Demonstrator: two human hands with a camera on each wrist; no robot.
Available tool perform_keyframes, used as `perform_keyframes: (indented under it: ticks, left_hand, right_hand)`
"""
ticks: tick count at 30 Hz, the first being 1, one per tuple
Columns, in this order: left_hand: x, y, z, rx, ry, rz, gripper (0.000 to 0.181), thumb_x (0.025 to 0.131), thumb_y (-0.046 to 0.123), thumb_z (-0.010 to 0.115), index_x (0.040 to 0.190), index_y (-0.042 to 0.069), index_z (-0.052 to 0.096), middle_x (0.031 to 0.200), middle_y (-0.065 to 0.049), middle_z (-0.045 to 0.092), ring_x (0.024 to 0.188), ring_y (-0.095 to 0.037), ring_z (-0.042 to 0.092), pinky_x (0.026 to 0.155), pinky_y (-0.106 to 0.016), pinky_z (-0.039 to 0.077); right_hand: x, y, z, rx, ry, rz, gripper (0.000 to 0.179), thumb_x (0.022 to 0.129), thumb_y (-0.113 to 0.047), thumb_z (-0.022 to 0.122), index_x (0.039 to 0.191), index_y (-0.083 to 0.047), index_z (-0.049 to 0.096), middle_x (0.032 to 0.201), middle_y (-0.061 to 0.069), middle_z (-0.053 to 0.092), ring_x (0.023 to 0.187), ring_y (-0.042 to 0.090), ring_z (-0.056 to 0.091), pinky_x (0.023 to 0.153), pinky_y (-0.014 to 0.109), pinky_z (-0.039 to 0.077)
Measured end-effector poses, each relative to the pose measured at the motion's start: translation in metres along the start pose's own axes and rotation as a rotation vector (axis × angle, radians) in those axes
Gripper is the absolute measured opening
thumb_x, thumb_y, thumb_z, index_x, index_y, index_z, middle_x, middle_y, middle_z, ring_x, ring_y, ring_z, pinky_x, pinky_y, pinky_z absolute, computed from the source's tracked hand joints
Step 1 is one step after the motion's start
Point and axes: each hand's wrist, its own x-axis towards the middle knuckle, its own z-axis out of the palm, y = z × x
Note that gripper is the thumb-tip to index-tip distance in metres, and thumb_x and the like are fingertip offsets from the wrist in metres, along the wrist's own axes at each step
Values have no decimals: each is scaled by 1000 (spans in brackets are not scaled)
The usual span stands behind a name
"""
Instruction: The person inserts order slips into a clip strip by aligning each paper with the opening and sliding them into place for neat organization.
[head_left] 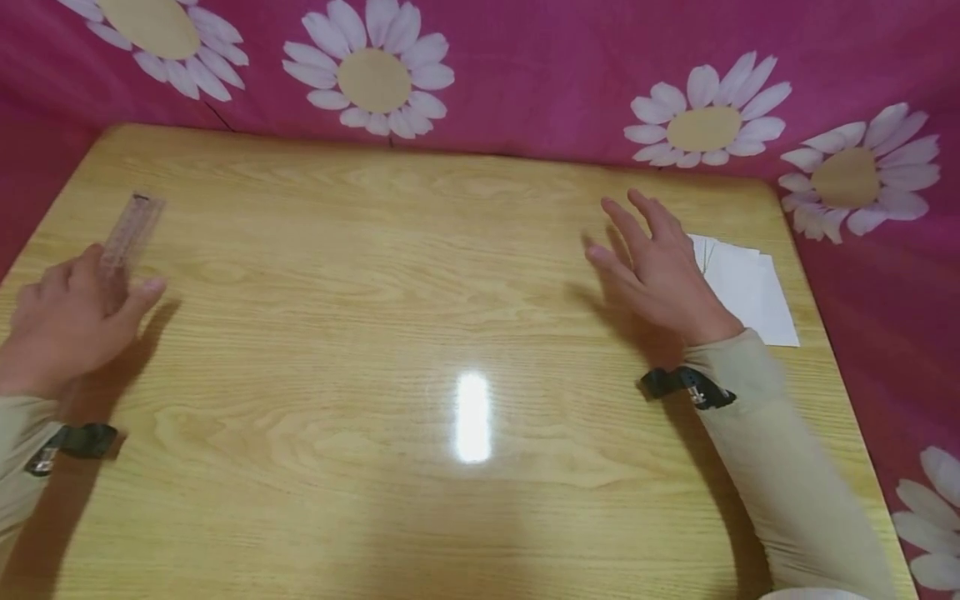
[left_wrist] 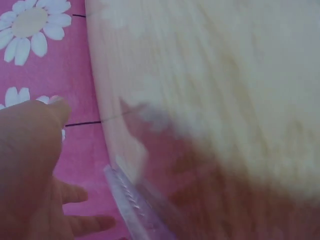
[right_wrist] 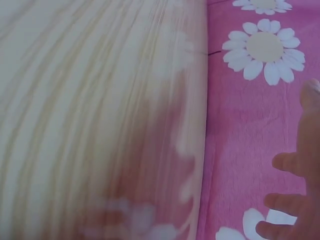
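Observation:
On the left side of the table lies a clear, ruler-like plastic strip (head_left: pixel 131 232) with fine marks and a dark spot at its far end. My left hand (head_left: pixel 71 321) is over its near part, thumb spread away from the fingers; the left wrist view shows the fingers apart from the strip (left_wrist: pixel 131 205). Part of the strip is hidden by the hand. At the right, my right hand (head_left: pixel 663 275) hovers with spread fingers and nothing in them. Beside and partly behind it lie several white paper sheets (head_left: pixel 757 292), overlapping, with a thin line on one.
The wooden table (head_left: pixel 337 317) has a glossy top with a bright light reflection (head_left: pixel 472 417). A magenta cloth (head_left: pixel 540 75) with white daisies hangs along the back and both sides. Dark straps (head_left: pixel 690 387) sit on both wrists.

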Motion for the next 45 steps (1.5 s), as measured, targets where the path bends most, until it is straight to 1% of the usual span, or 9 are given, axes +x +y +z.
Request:
perform_keyframes:
  ticks: [3, 8, 13, 18, 27, 32, 38, 41, 45]
  left_hand:
    - [-1, -9, 2, 6, -15, -14, 100, 105, 63, 32, 159, -13, -4, 152, -56, 9, 139, -73, 11, 112, -80, 10]
    - [-6, -15, 4, 34, 1, -46, 104, 102, 62, 41, 157, -16, -1, 142, -60, 18, 130, -75, 19, 103, -79, 21]
    - [-13, -14, 1, 74, -1, -85, 104, 102, 61, 40, 155, -20, 3, 139, -60, 20, 127, -72, 22, 101, -78, 26]
    - [-15, -24, 2, 85, 12, -133, 105, 101, 63, 40, 156, -18, 4, 138, -60, 21, 124, -72, 27, 100, -78, 30]
    - [-22, -39, 2, 57, 4, -147, 86, 94, 35, 50, 149, -21, 15, 128, -55, 29, 117, -65, 34, 95, -72, 34]
    - [-28, -51, 2, 45, -32, -175, 74, 95, 32, 51, 140, -19, 23, 118, -46, 32, 109, -57, 35, 87, -68, 37]
    - [-32, -61, 4, 83, -24, -130, 65, 93, 25, 57, 131, -20, 31, 107, -44, 41, 102, -56, 43, 81, -65, 41]
    - [-32, -62, 1, 89, -16, -79, 61, 91, 19, 62, 127, -22, 35, 96, -43, 51, 93, -56, 52, 69, -56, 45]
    - [-35, -60, -3, 77, -17, -19, 57, 89, 14, 63, 124, -23, 37, 85, -39, 57, 82, -54, 58, 58, -39, 41]
  right_hand:
    - [6, -6, 4, 10, -14, -8, 75, 103, -63, 44, 165, -24, 28, 174, 17, 17, 161, 44, 12, 127, 70, 12]
    - [13, -14, 12, 15, -20, -32, 75, 103, -64, 43, 165, -24, 28, 173, 16, 18, 161, 41, 14, 126, 69, 14]
    - [20, -20, 19, 24, -11, -49, 75, 103, -66, 42, 163, -23, 31, 172, 17, 21, 160, 42, 18, 124, 71, 17]
    - [29, -28, 26, 36, -29, -63, 76, 103, -67, 42, 163, -23, 31, 172, 17, 22, 160, 40, 18, 125, 69, 18]
    - [44, -48, 36, 46, -53, -101, 73, 104, -61, 46, 163, -20, 34, 170, 20, 25, 158, 43, 22, 125, 69, 19]
    - [52, -60, 42, 47, -80, -111, 75, 104, -61, 46, 163, -19, 33, 171, 18, 25, 160, 42, 20, 126, 68, 17]
    - [58, -72, 48, 44, -98, -135, 79, 102, -67, 42, 163, -17, 32, 171, 18, 25, 160, 41, 20, 126, 67, 19]
    - [61, -77, 52, 47, -111, -151, 80, 103, -68, 41, 163, -17, 32, 171, 18, 25, 160, 41, 20, 126, 67, 19]
    - [64, -84, 57, 49, -126, -165, 77, 104, -66, 41, 164, -18, 31, 171, 18, 24, 160, 39, 19, 127, 66, 18]
